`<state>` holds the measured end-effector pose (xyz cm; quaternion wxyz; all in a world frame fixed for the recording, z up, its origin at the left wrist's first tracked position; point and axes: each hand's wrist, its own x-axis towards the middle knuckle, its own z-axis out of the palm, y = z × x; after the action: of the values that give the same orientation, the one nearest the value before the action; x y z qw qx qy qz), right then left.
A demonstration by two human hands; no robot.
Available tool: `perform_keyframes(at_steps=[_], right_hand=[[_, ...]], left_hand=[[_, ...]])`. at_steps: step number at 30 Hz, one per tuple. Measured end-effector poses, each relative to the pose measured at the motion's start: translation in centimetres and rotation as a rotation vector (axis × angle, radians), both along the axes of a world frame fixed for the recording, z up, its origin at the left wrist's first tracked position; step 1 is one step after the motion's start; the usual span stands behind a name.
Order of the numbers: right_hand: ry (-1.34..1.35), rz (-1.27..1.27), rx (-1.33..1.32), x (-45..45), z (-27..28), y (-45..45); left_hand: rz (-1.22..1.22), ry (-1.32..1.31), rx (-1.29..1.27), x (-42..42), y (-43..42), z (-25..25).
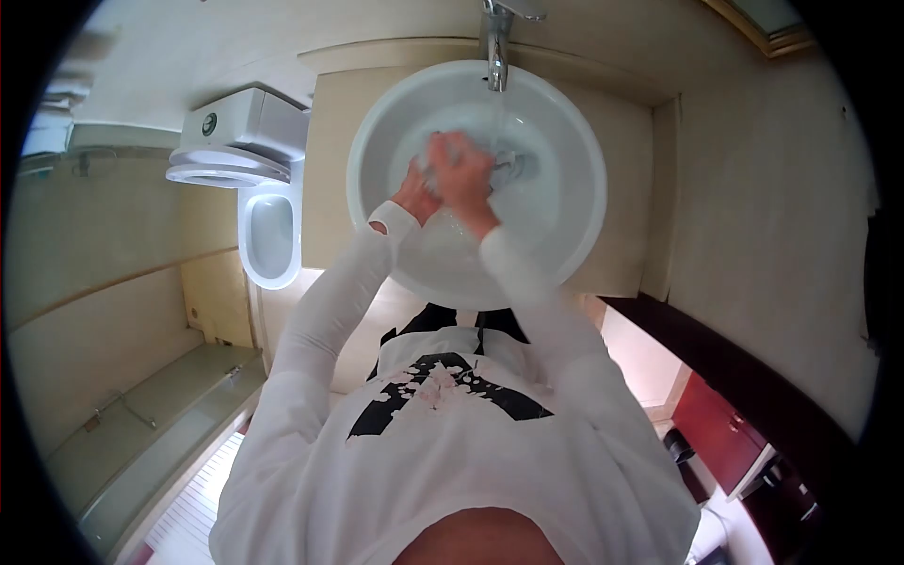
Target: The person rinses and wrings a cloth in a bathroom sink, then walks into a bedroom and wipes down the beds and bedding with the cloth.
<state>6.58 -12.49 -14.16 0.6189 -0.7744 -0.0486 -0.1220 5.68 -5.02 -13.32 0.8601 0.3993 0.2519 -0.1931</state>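
Both hands are together over the white round sink [589, 188], left of its drain [509, 165]. My left hand [415, 194] is on the left, partly covered by the other hand. Against it, and slightly higher, is my right hand [460, 171], smeared by motion. The hands appear to touch each other. Whether anything lies between them is hidden. A chrome faucet [497, 56] stands at the back of the sink, and a faint stream of water seems to fall from its spout. White sleeves reach down to both wrists.
A beige counter [621, 207] surrounds the sink. To the left is a white toilet [271, 240] with its seat raised. A glass panel [169, 424] stands at the lower left. On the lower right are a dark ledge [734, 358] and a red cabinet [711, 428].
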Motion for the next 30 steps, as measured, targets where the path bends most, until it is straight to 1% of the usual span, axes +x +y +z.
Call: perform_keyframes(at_steps=[1, 2, 3, 4, 6, 7, 9, 10, 11, 12, 13, 15, 16, 17, 18, 19, 20, 21, 22, 23, 25, 26, 28, 29, 30], right_hand=[[0.229, -0.152, -0.095, 1.5, -1.8, -0.8], [0.355, -0.183, -0.047, 3.5, -4.0, -2.6], [0.478, -0.216, -0.003, 4.7, -6.0, -4.0], [0.476, -0.231, 0.008, 4.7, -7.5, -4.2], [0.315, -0.387, 0.013, 4.9, -9.4, -4.6], [0.31, -0.397, 0.015, 4.7, -7.5, -4.3], [0.094, -0.266, 0.087, 1.5, -3.9, -2.8], [0.043, -0.221, 0.081, 0.1, -2.9, -1.6], [-0.02, -0.179, 0.071, -0.6, -2.2, -0.7], [-0.028, -0.192, 0.07, -1.0, -2.1, 0.1], [-0.021, -0.162, 0.088, -1.2, -2.5, 0.8], [-0.03, -0.152, 0.09, 0.5, -3.3, 0.2], [0.168, -0.175, 0.083, 2.3, -3.8, -0.7], [0.361, -0.198, 0.076, 3.8, -4.1, -1.7], [0.422, -0.128, 0.098, 4.3, -4.9, -2.7], [0.407, -0.151, 0.097, 4.6, -6.6, -3.5], [0.526, -0.177, 0.321, 4.6, -8.6, -4.3], [0.645, -0.19, 0.544, 4.5, -9.6, -5.2], [0.838, -0.163, 0.449, 3.0, -7.9, -7.0], [0.84, -0.166, 0.448, 2.1, -6.3, -7.2], [1.077, -0.096, 0.952, 0.4, -3.3, -7.1], [1.092, -0.094, 0.954, 0.2, -2.5, -7.2], [0.625, -0.01, 1.073, 0.3, -2.3, -7.1], [0.645, -0.013, 1.09, 0.9, -2.9, -7.5], [0.68, -0.047, 0.962, 2.1, -3.6, -8.3]], left_hand=[[0.001, 0.067, 0.007, 0.1, 0.2, -1.5], [-0.132, -0.074, -0.076, 0.6, 0.6, -2.5], [-0.149, -0.076, -0.072, 0.8, 0.3, -2.4], [-0.156, -0.059, -0.064, 0.7, -0.4, -2.3], [-0.14, -0.057, -0.078, 0.8, -1.2, -1.5], [-0.15, -0.061, -0.077, 1.3, -1.1, -1.6], [-0.208, -0.037, 0.046, 1.2, -0.4, -2.0], [-0.217, -0.034, 0.048, 1.0, 1.0, -4.2], [-0.254, 0.006, 0.081, 1.2, 2.8, -7.9], [-0.291, 0.047, 0.114, 1.6, 3.5, -9.9], [-0.304, 0.036, 0.115, 1.6, 2.6, -7.1], [-0.13, 0.022, 0.069, 0.6, 0.3, -1.7], [-0.211, 0.043, 0.1, 1.0, 0.3, -1.4], [-0.23, 0.028, 0.087, 1.2, 0.4, -1.4], [-0.251, 0.036, 0.093, 1.0, 0.8, -1.6], [-0.275, 0.042, 0.105, 1.0, 1.1, -1.5], [-0.293, 0.027, 0.103, 0.8, 1.0, -0.4], [-0.233, 0.023, -0.043, 0.6, 1.0, 1.3], [-0.169, 0.025, -0.187, 0.4, 1.2, 2.2], [-0.17, 0.029, -0.188, 0.6, 1.4, 2.0], [-0.206, -0.076, -0.459, 1.4, 1.7, 1.0], [-0.198, -0.064, -0.454, 2.3, 1.5, 0.0], [-0.277, -0.02, -0.267, 3.8, 1.6, -2.5], [-0.271, 0.002, -0.253, 3.9, 2.2, -2.6], [-0.338, 0.087, -0.07, 4.4, 2.6, -2.2]])
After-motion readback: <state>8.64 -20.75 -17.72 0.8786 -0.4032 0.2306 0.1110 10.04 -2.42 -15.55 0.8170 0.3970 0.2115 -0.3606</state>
